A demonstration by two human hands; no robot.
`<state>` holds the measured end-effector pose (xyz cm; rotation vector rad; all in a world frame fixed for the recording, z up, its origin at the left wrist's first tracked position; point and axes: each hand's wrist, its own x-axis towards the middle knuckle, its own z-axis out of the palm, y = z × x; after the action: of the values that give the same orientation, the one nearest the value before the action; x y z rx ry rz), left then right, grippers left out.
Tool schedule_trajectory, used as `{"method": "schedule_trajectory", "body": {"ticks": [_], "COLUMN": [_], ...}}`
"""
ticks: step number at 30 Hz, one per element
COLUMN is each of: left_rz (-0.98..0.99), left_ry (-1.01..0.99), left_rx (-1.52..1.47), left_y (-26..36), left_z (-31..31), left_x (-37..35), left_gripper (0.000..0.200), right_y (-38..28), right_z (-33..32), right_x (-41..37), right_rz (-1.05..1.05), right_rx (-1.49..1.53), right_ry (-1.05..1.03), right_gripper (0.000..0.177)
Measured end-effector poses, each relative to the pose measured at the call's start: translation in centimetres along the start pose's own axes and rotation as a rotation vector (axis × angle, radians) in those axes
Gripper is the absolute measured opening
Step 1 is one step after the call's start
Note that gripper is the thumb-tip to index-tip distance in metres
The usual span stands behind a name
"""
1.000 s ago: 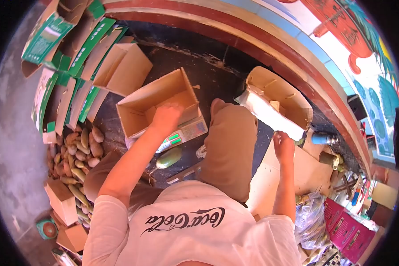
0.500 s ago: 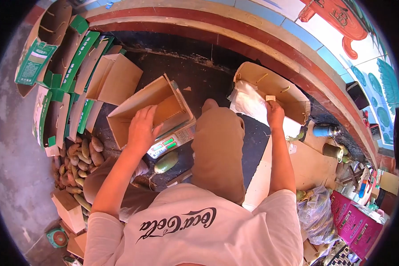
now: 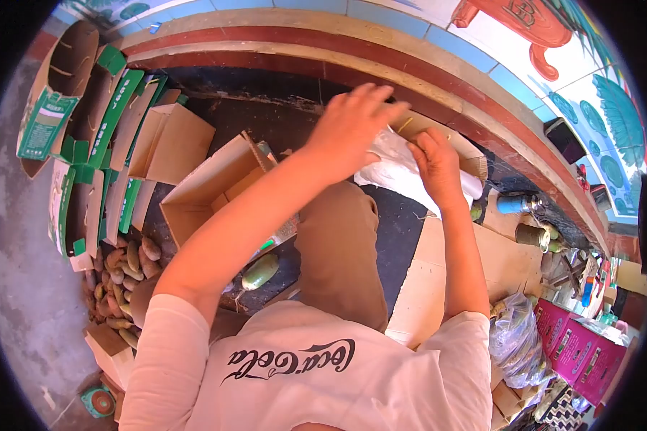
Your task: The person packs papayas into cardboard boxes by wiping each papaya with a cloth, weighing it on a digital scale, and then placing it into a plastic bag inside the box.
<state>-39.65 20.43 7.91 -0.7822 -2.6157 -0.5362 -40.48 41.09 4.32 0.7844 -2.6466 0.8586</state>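
In the head view, my left hand [image 3: 356, 129] is over an open cardboard box [image 3: 467, 147] at the back right, fingers spread and slightly blurred. Its thumb is close to thin white plastic film [image 3: 392, 169], which lies over the box's near side. At the film's right part, my right hand [image 3: 438, 165] has its fingers bent together in a pinch. The film reaches its fingertips; anything smaller between them is hidden. Left of my knee, another open cardboard box [image 3: 190, 205] rests tilted on a scale [image 3: 284, 231], partly covered by my left forearm.
A pale green radish [image 3: 260, 271] lies by my knee. Sweet potatoes [image 3: 115, 276] are heaped at left, below green-printed cartons [image 3: 97, 136]. A blue flask [image 3: 517, 204], a bag of produce [image 3: 517, 341] and a magenta carton [image 3: 582, 352] stand at right. A low ledge runs behind.
My left hand has left the box on the scale and swung right to the white film. My right hand stays there; the small tan piece it held is no longer visible.
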Motion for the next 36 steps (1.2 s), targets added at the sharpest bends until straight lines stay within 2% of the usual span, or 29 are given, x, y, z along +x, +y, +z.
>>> {"method": "schedule_trajectory", "body": {"ticks": [1,3,4,5,6,7,9,11,14,17,19,20,22,23,25,26,27,29,32,34,36], "left_rz": [0.088,-0.079,-0.158,-0.286,-0.416,-0.548,-0.622,-0.652,-0.604,-0.504,-0.462,-0.466,-0.474,-0.556,-0.675,-0.688,-0.747,-0.601,-0.63,-0.607,-0.653], "left_ry": [0.009,-0.259,-0.394,-0.318,-0.242,-0.164,-0.091,-0.058,-0.065,-0.095,-0.134,-0.086,0.014,0.054,0.219,0.3,0.439,0.441,0.492,0.597,0.748], "left_rx": [0.1,-0.021,-0.079,-0.198,-0.316,-0.432,-0.532,-0.609,-0.69,-0.737,-0.764,-0.784,-0.818,-0.987,-1.26,-1.413,-1.492,-1.936,-2.175,-2.127,-2.048], "left_y": [0.6,0.6,0.3,-0.3,-1.1,-1.7,-2.5,-2.7,-2.4,-1.0,-0.3,0.0,-0.1,-0.8,-2.1,-2.7,-3.3,-6.6,-8.0,-7.8,-6.9], "left_z": [1.1,2.6,3.3,3.8,4.0,4.1,3.7,3.4,2.9,1.4,0.2,-0.3,-1.4,-2.4,-5.8,-7.6,-8.8,-10.4,-12.5,-12.8,-13.3], "left_x": [0.8,2.2,2.9,3.1,2.9,2.7,2.8,3.1,3.5,3.9,3.9,3.7,3.3,2.9,1.8,1.0,-0.2,-4.7,-10.6,-14.1,-16.5], "left_gripper": [0.055,0.039,0.032,0.028,0.026,0.026,0.028,0.031,0.033,0.031,0.031,0.031,0.031,0.03,0.027,0.028,0.032,0.039,0.045,0.046,0.046], "right_y": [-0.5,-0.8,-0.1,0.1,1.9,1.6,3.6,3.9,7.5,7.4,11.3,13.2,15.7,16.9,16.6,16.4,13.7,13.3,13.7,2.0,-3.2], "right_z": [-0.4,-0.9,-1.5,-2.1,-2.3,-2.7,0.5,4.4,9.3,9.6,14.8,17.4,18.9,19.1,16.0,15.5,13.5,12.5,13.6,7.6,6.6], "right_x": [0.1,0.1,-0.5,-1.6,-3.5,-5.3,-8.9,-10.3,-9.6,-4.6,-4.2,-4.5,-4.3,-4.4,-3.0,-3.5,-2.6,-1.6,-0.7,2.5,4.5], "right_rz": [-0.02,-0.061,-0.038,0.012,0.11,0.236,0.281,0.494,0.47,0.719,0.733,0.736,0.816,0.852,1.072,1.029,1.019,0.876,0.639,0.51,0.42], "right_rx": [0.011,0.034,0.044,-0.064,-0.103,-0.068,-0.058,-0.1,-0.332,-0.385,-0.521,-0.587,-0.535,-0.509,-0.428,-0.458,-0.441,-0.345,0.47,1.146,1.338], "right_ry": [0.056,0.17,0.313,0.555,0.683,0.703,0.547,0.112,0.253,-0.213,-0.112,-0.061,-0.111,-0.141,-0.601,-0.556,-0.508,-0.403,-0.107,-0.224,-0.549], "right_gripper": [0.008,0.011,0.013,0.011,0.007,0.004,0.004,0.017,0.042,0.059,0.072,0.079,0.082,0.084,0.082,0.082,0.073,0.072,0.064,0.056,0.058]}}
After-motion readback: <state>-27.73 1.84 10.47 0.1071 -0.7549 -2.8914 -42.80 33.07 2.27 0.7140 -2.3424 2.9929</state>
